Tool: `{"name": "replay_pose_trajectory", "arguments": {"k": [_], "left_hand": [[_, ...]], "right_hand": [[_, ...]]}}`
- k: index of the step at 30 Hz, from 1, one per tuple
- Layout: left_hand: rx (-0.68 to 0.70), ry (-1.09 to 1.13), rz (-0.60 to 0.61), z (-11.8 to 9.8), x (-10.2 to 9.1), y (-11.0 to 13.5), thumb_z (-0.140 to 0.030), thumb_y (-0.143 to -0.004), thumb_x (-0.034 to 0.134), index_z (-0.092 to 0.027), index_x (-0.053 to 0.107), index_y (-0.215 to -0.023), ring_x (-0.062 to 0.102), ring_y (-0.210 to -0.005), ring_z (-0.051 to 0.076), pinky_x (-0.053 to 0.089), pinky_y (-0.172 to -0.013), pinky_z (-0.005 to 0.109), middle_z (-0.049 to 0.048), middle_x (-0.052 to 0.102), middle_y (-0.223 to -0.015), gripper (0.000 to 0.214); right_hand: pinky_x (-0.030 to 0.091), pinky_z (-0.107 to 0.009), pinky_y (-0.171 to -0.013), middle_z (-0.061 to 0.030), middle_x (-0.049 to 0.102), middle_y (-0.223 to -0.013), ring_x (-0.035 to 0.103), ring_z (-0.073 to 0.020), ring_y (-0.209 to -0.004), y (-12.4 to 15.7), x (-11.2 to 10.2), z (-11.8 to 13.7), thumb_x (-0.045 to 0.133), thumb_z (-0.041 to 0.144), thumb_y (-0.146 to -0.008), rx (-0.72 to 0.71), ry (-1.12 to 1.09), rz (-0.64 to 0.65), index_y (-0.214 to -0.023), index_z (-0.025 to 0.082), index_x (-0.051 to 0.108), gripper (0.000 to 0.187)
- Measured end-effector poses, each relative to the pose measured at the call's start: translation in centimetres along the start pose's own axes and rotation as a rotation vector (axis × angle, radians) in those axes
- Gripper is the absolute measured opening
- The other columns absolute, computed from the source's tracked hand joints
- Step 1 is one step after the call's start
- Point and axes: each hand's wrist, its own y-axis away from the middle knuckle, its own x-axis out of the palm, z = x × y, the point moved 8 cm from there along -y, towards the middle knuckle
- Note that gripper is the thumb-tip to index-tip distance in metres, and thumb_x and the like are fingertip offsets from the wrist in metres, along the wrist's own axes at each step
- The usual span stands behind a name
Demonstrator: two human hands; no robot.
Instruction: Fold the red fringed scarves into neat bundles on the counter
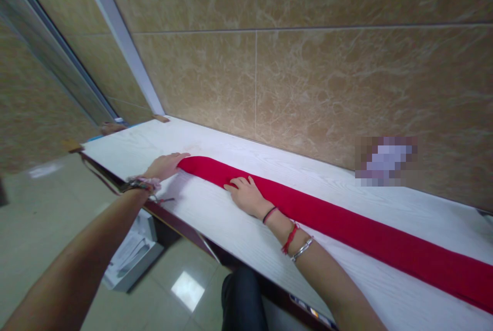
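A long red cloth (346,228) lies stretched in a narrow band along a white wood-grain table (215,213), running from its left end to the lower right edge of the view. My left hand (165,165) lies flat and open at the cloth's left end, fingertips touching it. My right hand (246,195) rests palm down on the cloth's near edge, fingers spread and open. Both wrists carry bracelets.
A brown tiled wall (308,79) rises right behind the table. A white box with papers (131,259) sits on the glossy floor under the table's left end. A blurred patch (385,160) sits on the wall at right. A phone edge (311,313) shows at the table's near rim.
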Motion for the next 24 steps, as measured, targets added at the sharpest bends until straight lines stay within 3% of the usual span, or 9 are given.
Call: {"name": "replay_pose_trajectory", "arguments": {"k": [5,8,11,13,16,24], "left_hand": [[0.034,-0.069,-0.049,-0.9,0.0,1.1,-0.008,-0.08,0.037,-0.009,0.051,-0.12,0.055,-0.101,0.024,0.041,-0.087,0.035,0.0159,0.057,-0.115,0.042],[0.102,-0.044,-0.086,-1.6,0.2,1.3,-0.006,-0.081,0.03,-0.013,0.045,-0.128,0.049,-0.115,0.022,0.037,-0.095,0.035,0.0134,0.05,-0.129,0.05],[0.157,0.03,-0.045,-2.0,0.9,1.2,-0.007,-0.084,0.025,-0.017,0.042,-0.132,0.044,-0.122,0.019,0.035,-0.1,0.035,0.0091,0.046,-0.135,0.052],[0.153,0.065,-0.011,-2.1,1.3,1.3,-0.008,-0.084,0.023,-0.016,0.042,-0.133,0.045,-0.122,0.018,0.035,-0.1,0.034,0.0085,0.047,-0.134,0.053],[0.144,0.093,0.005,-2.7,1.3,1.5,-0.006,-0.083,0.023,-0.016,0.042,-0.133,0.046,-0.121,0.017,0.036,-0.1,0.033,0.0079,0.048,-0.134,0.054],[0.341,0.111,0.075,-9.5,0.1,1.4,0.003,-0.071,0.027,-0.019,0.036,-0.137,0.036,-0.129,0.012,0.028,-0.106,0.029,0.0035,0.04,-0.141,0.071]], "right_hand": [[0.023,-0.055,-0.104,-0.01,0.037,-0.142,0.027,-0.0244,-0.131,4.1,-3.3,-2.1,0.036,0.036,-0.092,0.001,-0.043,-0.042,-0.139,0.023,0.031,0.049],[0.023,-0.061,-0.101,-0.0115,0.034,-0.144,0.022,-0.0308,-0.134,9.8,-5.2,-6.6,0.035,0.045,-0.091,0.174,0.077,-0.036,-0.139,0.024,0.033,0.052],[0.024,-0.066,-0.097,-0.011,0.032,-0.145,0.023,-0.0349,-0.133,16.9,-5.4,-11.4,0.032,0.049,-0.09,0.343,0.211,0.045,-0.138,0.025,0.035,0.053],[0.031,-0.059,-0.098,-0.008,0.034,-0.144,0.029,-0.0293,-0.132,21.2,-4.9,-13.6,0.027,0.046,-0.092,0.379,0.216,0.095,-0.139,0.028,0.032,0.051],[0.029,-0.051,-0.103,-0.0049,0.032,-0.145,0.029,-0.0229,-0.132,26.1,-5.0,-15.2,0.025,0.046,-0.093,0.387,0.234,0.087,-0.141,0.031,0.027,0.05],[0.024,-0.051,-0.106,-0.0018,0.028,-0.146,0.026,-0.0222,-0.133,34.2,-7.3,-18.3,0.025,0.046,-0.092,0.455,0.218,0.158,-0.142,0.034,0.022,0.051]]}}
